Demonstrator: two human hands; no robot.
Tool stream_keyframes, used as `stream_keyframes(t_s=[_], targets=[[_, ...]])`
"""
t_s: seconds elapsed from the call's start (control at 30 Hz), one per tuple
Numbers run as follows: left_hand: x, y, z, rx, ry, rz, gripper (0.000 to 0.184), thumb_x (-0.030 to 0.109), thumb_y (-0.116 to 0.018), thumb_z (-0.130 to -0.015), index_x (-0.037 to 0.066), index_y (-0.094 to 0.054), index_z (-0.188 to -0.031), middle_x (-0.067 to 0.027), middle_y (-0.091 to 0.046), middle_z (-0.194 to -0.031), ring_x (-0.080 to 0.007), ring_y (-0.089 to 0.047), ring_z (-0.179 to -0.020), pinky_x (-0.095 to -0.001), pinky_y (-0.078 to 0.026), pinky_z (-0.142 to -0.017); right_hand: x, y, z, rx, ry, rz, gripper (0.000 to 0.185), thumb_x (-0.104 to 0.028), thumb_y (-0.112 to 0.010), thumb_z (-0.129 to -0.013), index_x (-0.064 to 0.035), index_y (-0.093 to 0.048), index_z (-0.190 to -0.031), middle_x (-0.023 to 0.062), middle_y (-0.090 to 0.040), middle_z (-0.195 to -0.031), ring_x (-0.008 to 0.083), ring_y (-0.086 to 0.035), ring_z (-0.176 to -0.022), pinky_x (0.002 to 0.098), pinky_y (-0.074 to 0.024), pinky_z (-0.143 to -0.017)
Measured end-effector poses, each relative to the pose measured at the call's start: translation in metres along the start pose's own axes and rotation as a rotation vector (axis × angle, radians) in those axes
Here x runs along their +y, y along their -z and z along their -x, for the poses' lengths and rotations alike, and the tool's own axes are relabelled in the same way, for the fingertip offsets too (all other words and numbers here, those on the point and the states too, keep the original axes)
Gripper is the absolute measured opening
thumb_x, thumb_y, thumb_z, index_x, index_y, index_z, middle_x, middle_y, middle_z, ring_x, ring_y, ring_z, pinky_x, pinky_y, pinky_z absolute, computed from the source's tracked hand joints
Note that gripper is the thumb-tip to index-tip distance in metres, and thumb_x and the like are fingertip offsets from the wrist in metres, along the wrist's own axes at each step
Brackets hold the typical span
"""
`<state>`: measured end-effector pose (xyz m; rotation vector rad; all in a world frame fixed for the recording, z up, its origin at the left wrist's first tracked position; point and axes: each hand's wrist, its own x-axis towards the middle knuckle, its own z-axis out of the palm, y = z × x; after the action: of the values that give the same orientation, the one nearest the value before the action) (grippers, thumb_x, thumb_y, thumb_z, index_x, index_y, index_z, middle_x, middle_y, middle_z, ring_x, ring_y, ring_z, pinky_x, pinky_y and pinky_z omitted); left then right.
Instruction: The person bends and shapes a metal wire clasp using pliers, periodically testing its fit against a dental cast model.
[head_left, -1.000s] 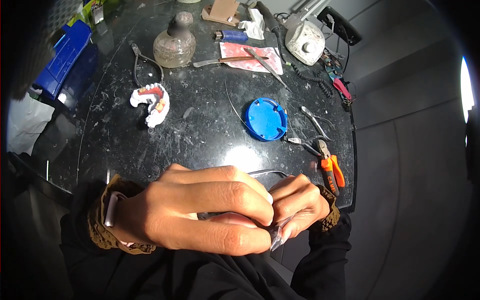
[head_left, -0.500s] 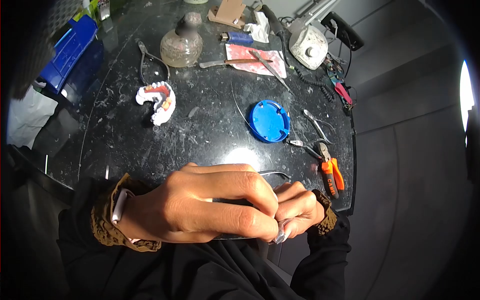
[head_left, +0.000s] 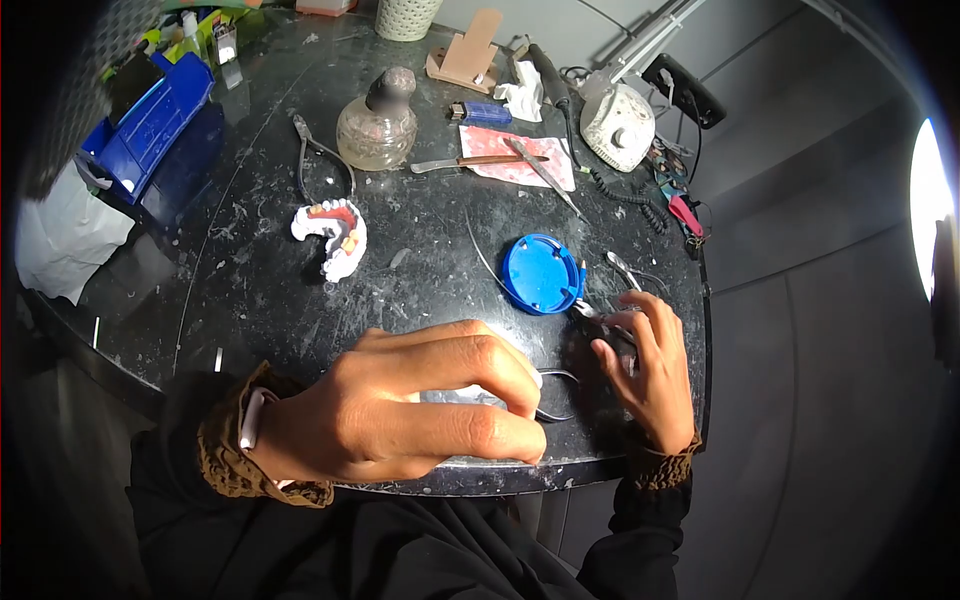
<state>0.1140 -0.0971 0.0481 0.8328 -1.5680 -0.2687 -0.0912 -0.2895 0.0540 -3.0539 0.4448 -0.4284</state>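
My left hand (head_left: 430, 400) is at the near edge of the table, its fingers curled down and closed. What they hold, if anything, is hidden beneath them. Just beyond its fingertips, a dark curved tool handle (head_left: 562, 376) shows on the tabletop. On the right, my right hand (head_left: 650, 375) is over the pliers (head_left: 588, 311), thumb and fingers apart. I cannot tell whether it touches them. Another pair of pliers (head_left: 618, 264) lies just beyond that hand. A round blue plastic case (head_left: 542, 272) sits in front, with a thin wire (head_left: 480, 248) beside it.
A dental model (head_left: 345, 262) with pink wax and several teeth lies left of centre. Behind it are wire pliers (head_left: 302, 150) and a glass spirit burner (head_left: 377, 135). Farther back are two carving tools (head_left: 540, 170), a blue lighter (head_left: 482, 112) and a white control box (head_left: 618, 125).
My right hand has left my left hand and moved right and forward over the pliers, opening its fingers. The orange-handled cutters are now hidden. The view has tilted up slightly.
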Motion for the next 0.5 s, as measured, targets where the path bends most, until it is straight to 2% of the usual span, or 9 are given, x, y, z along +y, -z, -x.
stream_keyframes(t_s=[0.07,0.13,0.17,0.27,0.37,0.47,0.5], targets=[[-0.001,0.001,-0.001,0.010,-0.011,-0.034,0.010,0.011,-0.068,-0.075,0.003,-0.069,-0.080,-0.0107,-0.061,-0.081,-0.0297,-0.065,-0.079,-0.0348,-0.055,-0.067,-0.020,0.007,-0.002,0.007,0.114,-0.073,0.025,-0.018,-0.072,-0.076,-0.0037,-0.055,-0.088,0.0116,-0.055,-0.101,0.0283,-0.055,-0.088,0.0384,-0.0430,-0.080],[-0.001,-0.002,-0.001,0.062,-0.001,-0.060,0.007,0.007,-0.070,-0.073,0.003,-0.068,-0.079,-0.0099,-0.060,-0.079,-0.0284,-0.065,-0.077,-0.0346,-0.056,-0.067,-0.038,-0.007,0.005,-0.147,0.213,-0.133,0.029,-0.024,-0.072,-0.075,-0.0038,-0.054,-0.086,0.0114,-0.054,-0.098,0.0266,-0.055,-0.085,0.0376,-0.0435,-0.079],[0.000,-0.003,-0.001,0.090,0.003,-0.075,0.007,0.004,-0.071,-0.073,0.003,-0.068,-0.079,-0.0095,-0.060,-0.078,-0.0278,-0.065,-0.076,-0.0345,-0.056,-0.067,-0.041,-0.017,0.009,-0.187,0.286,-0.062,0.028,-0.025,-0.069,-0.079,-0.0036,-0.054,-0.087,0.0110,-0.054,-0.097,0.0257,-0.054,-0.084,0.0365,-0.0432,-0.080],[0.002,-0.005,-0.001,0.150,0.010,-0.092,0.008,0.001,-0.072,-0.074,0.003,-0.066,-0.078,-0.0086,-0.059,-0.076,-0.0252,-0.064,-0.073,-0.0342,-0.057,-0.067,-0.050,-0.030,0.013,-0.190,0.346,0.101,0.017,-0.014,-0.059,-0.081,-0.0018,-0.051,-0.090,0.0115,-0.052,-0.099,0.0243,-0.052,-0.089,0.0360,-0.0414,-0.085],[0.006,-0.005,-0.003,0.211,0.029,-0.091,0.007,0.002,-0.071,-0.078,0.003,-0.064,-0.078,-0.0075,-0.059,-0.074,-0.0232,-0.064,-0.072,-0.0343,-0.057,-0.067,-0.045,-0.033,0.011,-0.201,0.369,0.106,0.019,-0.013,-0.059,-0.078,-0.0004,-0.050,-0.090,0.0132,-0.052,-0.099,0.0255,-0.052,-0.092,0.0368,-0.0415,-0.084],[0.007,-0.004,-0.002,0.244,-0.012,-0.112,0.007,0.001,-0.071,-0.077,0.004,-0.064,-0.077,-0.0078,-0.059,-0.076,-0.0232,-0.064,-0.072,-0.0338,-0.057,-0.066,-0.033,-0.032,0.006,-0.214,0.300,-0.126,0.022,-0.011,-0.061,-0.075,0.0011,-0.049,-0.088,0.0158,-0.051,-0.100,0.0276,-0.053,-0.088,0.0370,-0.0435,-0.081],[0.007,-0.003,-0.002,0.250,-0.031,-0.111,0.007,0.001,-0.071,-0.077,0.004,-0.064,-0.078,-0.0079,-0.058,-0.077,-0.0234,-0.064,-0.072,-0.0337,-0.057,-0.066,-0.026,-0.036,0.003,-0.111,0.348,-0.293,0.026,-0.009,-0.064,-0.071,0.0021,-0.046,-0.087,0.0174,-0.050,-0.097,0.0300,-0.054,-0.081,0.0371,-0.0474,-0.073]])
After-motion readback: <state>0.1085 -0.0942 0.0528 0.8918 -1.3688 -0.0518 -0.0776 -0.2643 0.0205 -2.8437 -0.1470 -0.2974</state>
